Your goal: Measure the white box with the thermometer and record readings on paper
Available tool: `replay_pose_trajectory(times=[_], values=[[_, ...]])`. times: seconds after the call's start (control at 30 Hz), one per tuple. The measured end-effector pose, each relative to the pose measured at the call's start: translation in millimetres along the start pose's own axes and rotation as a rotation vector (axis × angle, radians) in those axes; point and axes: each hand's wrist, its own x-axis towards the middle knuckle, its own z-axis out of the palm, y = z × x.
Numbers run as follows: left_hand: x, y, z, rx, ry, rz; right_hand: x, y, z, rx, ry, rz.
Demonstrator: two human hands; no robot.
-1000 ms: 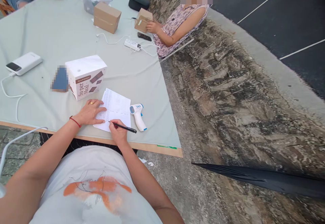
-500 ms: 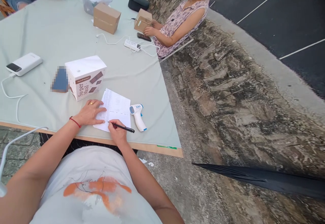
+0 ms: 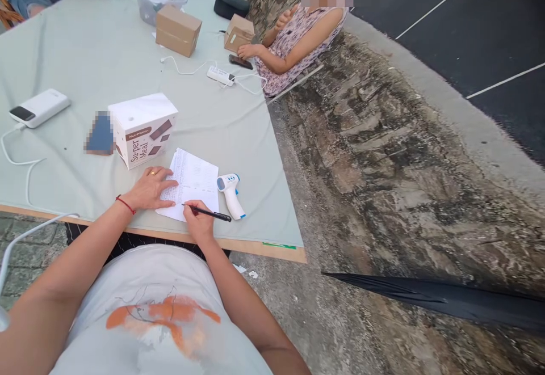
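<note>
My right hand (image 3: pixel 198 220) grips a black pen (image 3: pixel 213 213), its tip at the lower part of a white sheet of paper (image 3: pixel 199 176) covered with small writing on its left side. Flat on the sheet's left edge lies my left hand (image 3: pixel 151 189), fingers spread, a ring on one finger and a red string at the wrist. Just right of the paper is a white and blue infrared thermometer (image 3: pixel 232 196), close to the pen's back end. A white box (image 3: pixel 145 131) marked "Super Meal" stands behind my left hand.
The table (image 3: pixel 85 182) has a pale cloth. On it are a white power bank (image 3: pixel 40 108) with a cable, a cardboard box (image 3: pixel 177 30), a second power bank (image 3: pixel 220 75), and a plastic tub (image 3: pixel 147 9) with papers. A person (image 3: pixel 304 40) sits at the right edge, beside a smaller carton (image 3: pixel 239 33).
My right hand and the pen have shifted slightly right along the paper. My left hand stays put. The seated person has lifted one hand off the small carton towards the chest.
</note>
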Motion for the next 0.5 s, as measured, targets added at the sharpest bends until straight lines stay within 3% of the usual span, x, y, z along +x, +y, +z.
replay_pose_trajectory(times=[0.5], values=[[-0.2, 0.6, 0.2, -0.014, 0.000, 0.001, 0.3, -1.2, -0.5, -0.064, -0.003, -0.034]])
